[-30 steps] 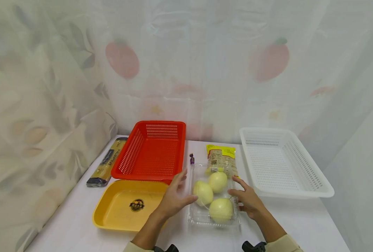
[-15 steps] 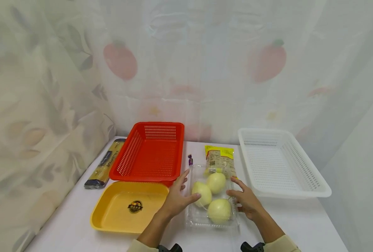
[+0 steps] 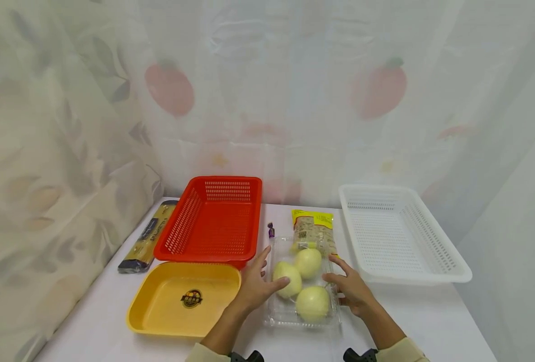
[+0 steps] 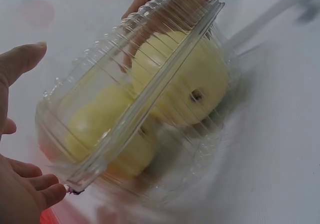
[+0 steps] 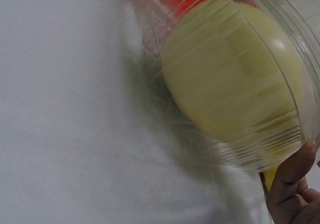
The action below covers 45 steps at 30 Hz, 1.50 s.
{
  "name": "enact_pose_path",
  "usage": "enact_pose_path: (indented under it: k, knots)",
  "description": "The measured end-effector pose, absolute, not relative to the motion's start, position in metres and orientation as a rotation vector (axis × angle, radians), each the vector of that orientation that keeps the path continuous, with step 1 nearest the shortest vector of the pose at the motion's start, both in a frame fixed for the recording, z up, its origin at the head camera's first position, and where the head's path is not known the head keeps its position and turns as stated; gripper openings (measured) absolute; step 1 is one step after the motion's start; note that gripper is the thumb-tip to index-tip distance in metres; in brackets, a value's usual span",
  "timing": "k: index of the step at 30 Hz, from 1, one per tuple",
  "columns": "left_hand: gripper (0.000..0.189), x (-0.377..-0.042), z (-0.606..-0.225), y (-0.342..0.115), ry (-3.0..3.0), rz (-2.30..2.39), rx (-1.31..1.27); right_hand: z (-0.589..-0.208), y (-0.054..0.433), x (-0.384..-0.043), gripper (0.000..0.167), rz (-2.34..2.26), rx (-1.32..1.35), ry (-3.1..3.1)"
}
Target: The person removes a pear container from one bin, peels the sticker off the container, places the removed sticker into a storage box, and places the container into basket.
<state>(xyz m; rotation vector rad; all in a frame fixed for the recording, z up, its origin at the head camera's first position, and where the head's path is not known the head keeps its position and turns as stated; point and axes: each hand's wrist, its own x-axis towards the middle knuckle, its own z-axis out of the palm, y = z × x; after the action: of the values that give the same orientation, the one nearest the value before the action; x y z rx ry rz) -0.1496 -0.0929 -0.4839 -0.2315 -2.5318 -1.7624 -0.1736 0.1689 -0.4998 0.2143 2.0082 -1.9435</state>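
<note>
A clear plastic clamshell box (image 3: 290, 318) lies on the white table, its ribbed lid down. Through the plastic show three pale yellow-green round fruits (image 3: 312, 303), one with a dark dimple in the left wrist view. My left hand (image 3: 254, 287) is spread along the box's left side, thumb over the lid area. In the left wrist view its fingertips (image 4: 59, 190) are right at the rim's corner, while the thumb stands apart. At the opposite side is my right hand (image 3: 354, 290), thumb and forefinger apart over the edge, a fingertip (image 5: 309, 151) at the plastic in its wrist view.
Behind the box lie a yellow-topped food bag (image 3: 313, 226) and a small purple wrapped candy (image 3: 271, 230). A red basket (image 3: 206, 256) and a yellow tray (image 3: 142, 322) stand left, with a spaghetti pack (image 3: 147, 239) beyond. A white basket (image 3: 463, 275) stands right.
My left hand has come slightly closer to the box's left edge. My right hand keeps its place at the other side. The whole head view has shifted a little.
</note>
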Motion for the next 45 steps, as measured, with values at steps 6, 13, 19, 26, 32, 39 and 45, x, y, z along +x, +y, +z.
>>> enact_pose_path:
  k: [6,13,19,26,32,39,45]
  knots:
    - [0.090,-0.152,-0.487,-0.093,-2.583,-1.747,-0.166,-0.499,0.168,-0.174,0.067,-1.927,0.227,2.025]
    - [0.085,-0.157,-0.491,-0.092,-2.604,-1.723,-0.131,-0.501,0.168,-0.174,0.067,-1.940,0.233,2.013]
    - [0.079,-0.158,-0.489,-0.089,-2.643,-1.679,-0.113,-0.501,0.167,-0.174,0.068,-1.960,0.235,1.988]
    - [0.071,-0.159,-0.485,-0.089,-2.678,-1.675,-0.103,-0.500,0.167,-0.174,0.069,-1.971,0.234,1.971]
    - [0.065,-0.162,-0.486,-0.091,-2.706,-1.651,-0.116,-0.500,0.167,-0.173,0.070,-1.972,0.219,1.975]
    - [0.062,-0.164,-0.486,-0.092,-2.735,-1.637,-0.148,-0.502,0.168,-0.172,0.072,-1.965,0.188,1.991]
    - [0.061,-0.165,-0.486,-0.093,-2.746,-1.630,-0.169,-0.503,0.169,-0.172,0.073,-1.989,0.150,1.988]
